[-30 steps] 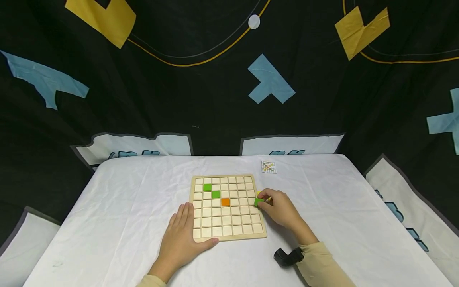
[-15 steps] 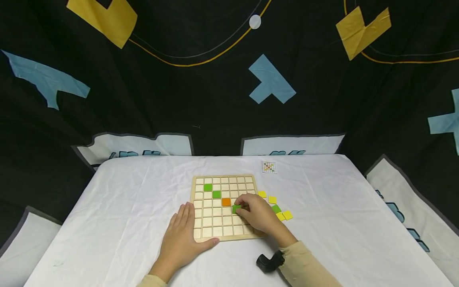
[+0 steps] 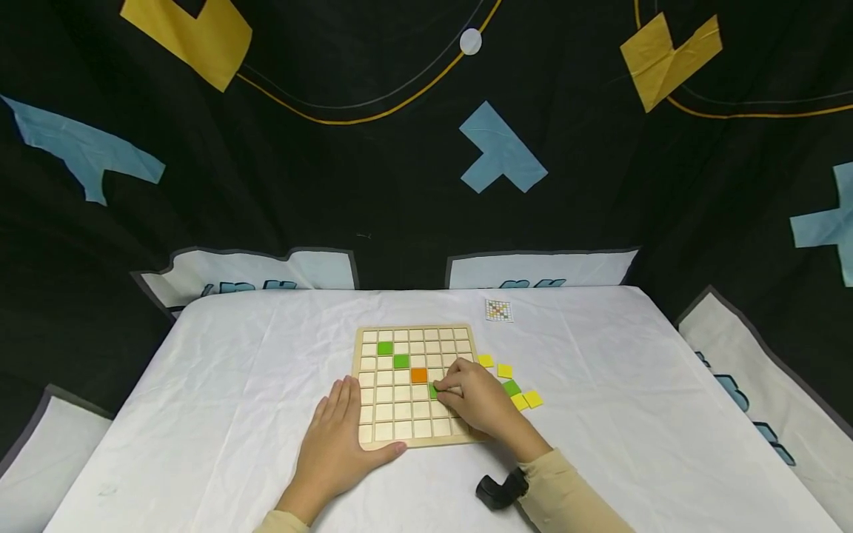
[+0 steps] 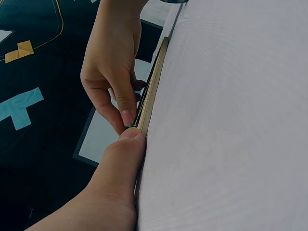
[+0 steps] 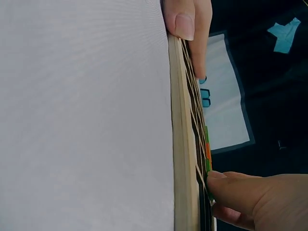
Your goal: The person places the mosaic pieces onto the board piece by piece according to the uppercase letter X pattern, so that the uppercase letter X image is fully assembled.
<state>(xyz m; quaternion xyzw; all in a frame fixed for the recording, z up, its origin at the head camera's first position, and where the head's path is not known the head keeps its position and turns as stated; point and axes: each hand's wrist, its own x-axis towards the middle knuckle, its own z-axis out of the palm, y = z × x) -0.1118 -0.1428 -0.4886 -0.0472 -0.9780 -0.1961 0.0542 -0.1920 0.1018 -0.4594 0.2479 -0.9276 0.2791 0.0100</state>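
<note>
A square wooden grid board (image 3: 403, 411) lies on the white cloth in the head view. Along its left edge rests my left hand (image 3: 336, 437), fingers straight and the thumb on the near left corner. My right hand (image 3: 480, 396) pinches a green tile (image 3: 433, 390) between thumb and fingers, down at a cell right of centre; the fingers cover part of it. In the right wrist view the thumb (image 5: 236, 190) sits at that tile. Up and left from it, an orange tile (image 3: 418, 375) and two green tiles (image 3: 401, 361) form a diagonal line.
Several yellow tiles (image 3: 533, 399) and a loose green tile (image 3: 511, 388) lie on the cloth right of the board. Behind them is a small card with a coloured grid (image 3: 499, 310). A black curved device (image 3: 501, 490) is at the right wrist.
My right hand has moved left from the board's right edge with the green tile, onto a cell below and right of the orange tile. The left hand has stayed still.
</note>
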